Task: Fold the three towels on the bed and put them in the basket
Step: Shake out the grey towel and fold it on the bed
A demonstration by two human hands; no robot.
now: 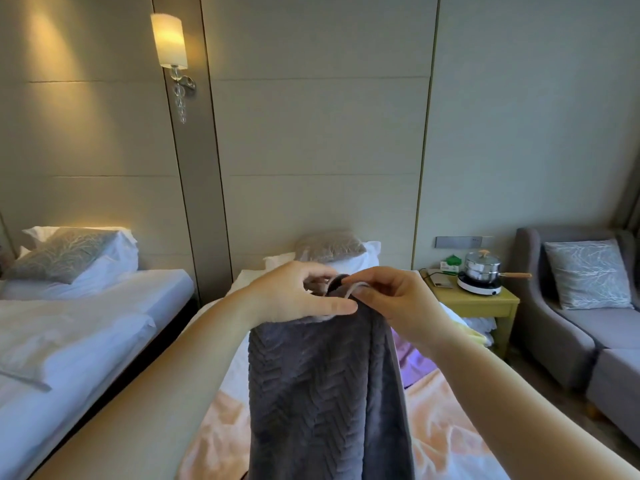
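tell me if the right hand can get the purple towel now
Probably not yet: the right hand pinches the top of the grey towel, as does the left hand. The purple towel lies low under that forearm, nothing seen on it, so once freed the way looks open.

The towel [325, 393] hangs below the fingers [341, 308], over the bed [237, 372]. Pillows [329, 249] lie behind them, a second bed [86, 323] to their left, and a tabletop [485, 301] bearing a pot [481, 268] to their right.
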